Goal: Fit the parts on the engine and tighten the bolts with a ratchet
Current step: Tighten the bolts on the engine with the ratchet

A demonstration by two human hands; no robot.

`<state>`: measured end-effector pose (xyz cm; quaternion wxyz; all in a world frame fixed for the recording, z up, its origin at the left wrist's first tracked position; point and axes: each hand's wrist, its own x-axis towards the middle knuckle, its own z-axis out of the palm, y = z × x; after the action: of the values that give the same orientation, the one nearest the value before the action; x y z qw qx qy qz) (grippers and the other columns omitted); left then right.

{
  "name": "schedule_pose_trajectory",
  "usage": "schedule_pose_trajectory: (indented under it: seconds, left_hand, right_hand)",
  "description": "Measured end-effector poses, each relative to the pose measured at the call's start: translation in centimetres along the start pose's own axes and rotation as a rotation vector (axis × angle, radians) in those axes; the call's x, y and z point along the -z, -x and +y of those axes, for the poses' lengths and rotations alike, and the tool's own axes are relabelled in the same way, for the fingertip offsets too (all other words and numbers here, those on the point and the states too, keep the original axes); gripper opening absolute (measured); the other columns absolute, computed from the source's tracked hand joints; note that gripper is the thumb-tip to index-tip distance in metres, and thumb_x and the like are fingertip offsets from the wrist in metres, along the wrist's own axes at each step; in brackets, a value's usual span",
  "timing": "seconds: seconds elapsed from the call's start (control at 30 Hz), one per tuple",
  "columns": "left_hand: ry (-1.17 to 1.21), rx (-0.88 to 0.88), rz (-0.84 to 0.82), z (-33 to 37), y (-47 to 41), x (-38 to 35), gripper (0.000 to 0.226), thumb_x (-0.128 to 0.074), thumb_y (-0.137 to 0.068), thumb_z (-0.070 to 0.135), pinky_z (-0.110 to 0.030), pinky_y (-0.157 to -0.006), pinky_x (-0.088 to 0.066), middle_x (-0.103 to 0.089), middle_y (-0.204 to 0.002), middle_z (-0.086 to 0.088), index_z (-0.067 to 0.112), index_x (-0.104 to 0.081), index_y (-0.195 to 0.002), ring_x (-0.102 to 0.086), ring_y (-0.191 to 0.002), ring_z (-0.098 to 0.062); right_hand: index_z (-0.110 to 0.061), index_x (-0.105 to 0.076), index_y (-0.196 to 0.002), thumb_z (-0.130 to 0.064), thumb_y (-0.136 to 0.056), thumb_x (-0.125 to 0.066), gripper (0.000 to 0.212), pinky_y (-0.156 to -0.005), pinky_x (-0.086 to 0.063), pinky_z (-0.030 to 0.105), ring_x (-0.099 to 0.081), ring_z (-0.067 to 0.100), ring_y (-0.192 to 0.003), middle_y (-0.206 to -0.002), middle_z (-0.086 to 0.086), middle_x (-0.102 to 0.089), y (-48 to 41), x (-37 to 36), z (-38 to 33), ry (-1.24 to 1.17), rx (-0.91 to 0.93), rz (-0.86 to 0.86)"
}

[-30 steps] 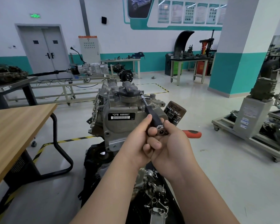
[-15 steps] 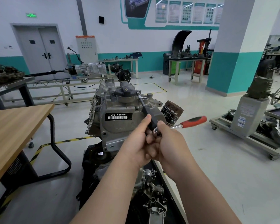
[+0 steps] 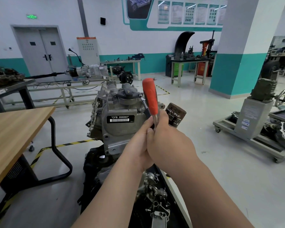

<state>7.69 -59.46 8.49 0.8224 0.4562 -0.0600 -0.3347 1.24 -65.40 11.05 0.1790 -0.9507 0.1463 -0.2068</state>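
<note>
A grey engine (image 3: 117, 122) with a "CFB 666660" label stands in front of me on a dark stand. A ratchet with a red handle (image 3: 150, 97) points up and away from my hands. Its black extension bar (image 3: 144, 104) runs to a bolt near the black oil cap (image 3: 127, 94) on top of the engine. My left hand (image 3: 141, 139) grips the near end of the extension. My right hand (image 3: 164, 137) wraps round the ratchet's head, just below the red handle. A brown oil filter (image 3: 175, 115) sticks out at the engine's right.
A wooden table (image 3: 11, 134) with black legs stands at my left. Loose metal parts (image 3: 155, 195) lie on the stand below my arms. An equipment cart (image 3: 253, 125) is at the right. Benches and a gearbox rig (image 3: 87, 71) stand at the back.
The red ratchet handle has swung from pointing right to pointing up and away. Both hands stay on the tool at the same spot.
</note>
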Motion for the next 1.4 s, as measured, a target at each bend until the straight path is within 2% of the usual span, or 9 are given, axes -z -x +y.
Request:
schedule_pose_trajectory:
  seconds: [0.13, 0.27, 0.47, 0.67, 0.8, 0.93, 1.13, 1.23, 1.4]
  left_hand:
    - [0.008, -0.011, -0.017, 0.0, 0.4, -0.4, 0.055, -0.044, -0.097, 0.047, -0.017, -0.052, -0.051, -0.068, -0.061, 0.003, 0.020, -0.078, -0.064, -0.068, -0.057, -0.010]
    - [0.001, -0.072, 0.064, 0.0, 0.9, -1.0, 0.049, -0.049, -0.094, 0.051, -0.032, -0.093, -0.050, -0.070, -0.102, -0.007, 0.011, -0.072, -0.109, -0.066, -0.104, -0.020]
    - [-0.126, -0.083, 0.099, -0.6, 0.7, -0.8, 0.066, -0.045, -0.096, 0.047, -0.012, -0.033, -0.028, -0.046, -0.038, 0.001, 0.016, -0.047, -0.039, -0.042, -0.028, -0.013]
    - [-0.106, -0.044, 0.098, -0.3, 0.4, -0.5, 0.047, -0.054, -0.091, 0.049, -0.012, -0.025, -0.025, -0.043, -0.041, 0.008, 0.018, -0.070, -0.059, -0.042, -0.026, -0.009]
    - [-0.092, -0.031, 0.096, -0.1, 0.6, -0.5, 0.037, -0.057, -0.091, 0.046, -0.014, -0.033, -0.041, -0.051, -0.043, 0.006, 0.011, -0.065, -0.079, -0.050, -0.030, -0.009]
    - [-0.126, -0.025, 0.106, 0.1, 0.7, -0.4, 0.056, -0.058, -0.089, 0.048, -0.012, -0.030, -0.035, -0.045, -0.036, 0.007, 0.016, -0.062, -0.044, -0.044, -0.026, -0.007]
    - [-0.110, -0.028, 0.117, -0.1, 0.4, -0.7, 0.062, -0.056, -0.089, 0.052, -0.012, -0.026, -0.023, -0.038, -0.036, 0.008, 0.018, -0.050, -0.037, -0.039, -0.025, -0.007]
    - [-0.146, -0.037, 0.106, -0.4, 0.5, -1.2, 0.065, -0.050, -0.092, 0.053, -0.014, -0.029, -0.025, -0.037, -0.037, 0.002, 0.018, -0.042, -0.037, -0.039, -0.026, -0.012]
    - [-0.043, -0.065, 0.104, -0.2, 1.2, -2.2, 0.030, -0.057, -0.088, 0.045, -0.031, -0.083, -0.041, -0.046, -0.097, -0.007, 0.018, -0.059, -0.100, -0.042, -0.087, -0.025]
  right_hand:
    - [-0.020, -0.009, -0.151, -0.037, -0.100, -0.035, 0.059, -0.059, -0.035, 0.034, -0.049, 0.019, -0.069, -0.083, -0.005, -0.051, -0.4, -0.4, 0.5, -0.202, -0.001, 0.039]
    - [-0.014, -0.040, -0.125, -0.036, -0.098, -0.042, 0.035, -0.065, -0.043, 0.033, -0.056, 0.017, -0.074, -0.084, -0.003, -0.059, -0.8, -0.8, 1.1, -0.767, -0.176, -0.017]
    - [-0.011, -0.049, -0.083, -0.033, -0.100, -0.041, 0.029, -0.045, -0.032, 0.027, -0.029, 0.014, -0.032, -0.050, 0.002, -0.044, -0.7, -0.6, 1.6, -1.499, -0.451, -0.180]
    - [-0.012, -0.061, -0.072, -0.035, -0.102, -0.037, 0.045, -0.037, -0.035, 0.020, -0.026, 0.010, -0.032, -0.054, 0.001, -0.042, 0.3, -0.2, 1.6, -1.999, -0.575, -0.417]
    - [-0.015, -0.052, -0.107, -0.036, -0.103, -0.034, 0.028, -0.037, -0.036, 0.017, -0.029, 0.010, -0.031, -0.058, 0.001, -0.045, 0.3, -0.1, 1.7, -2.193, -0.626, -0.424]
    - [-0.012, -0.054, -0.091, -0.038, -0.103, -0.037, 0.033, -0.038, -0.036, 0.019, -0.029, 0.010, -0.033, -0.056, 0.001, -0.046, 0.3, 0.1, 1.2, -2.059, -0.608, -0.385]
    - [-0.011, -0.054, -0.089, -0.038, -0.103, -0.037, 0.035, -0.039, -0.038, 0.022, -0.030, 0.012, -0.034, -0.053, 0.001, -0.046, 0.0, 0.0, 1.3, -1.821, -0.554, -0.329]
    - [-0.009, -0.055, -0.086, -0.036, -0.100, -0.042, 0.034, -0.051, -0.044, 0.034, -0.038, 0.018, -0.041, -0.059, 0.008, -0.051, -0.4, 0.0, 1.9, -1.409, -0.484, -0.234]
    - [-0.005, -0.038, -0.130, -0.034, -0.101, -0.039, 0.042, -0.066, -0.047, 0.040, -0.061, 0.029, -0.075, -0.085, 0.011, -0.064, -0.8, 1.4, 1.8, -0.586, -0.174, -0.064]
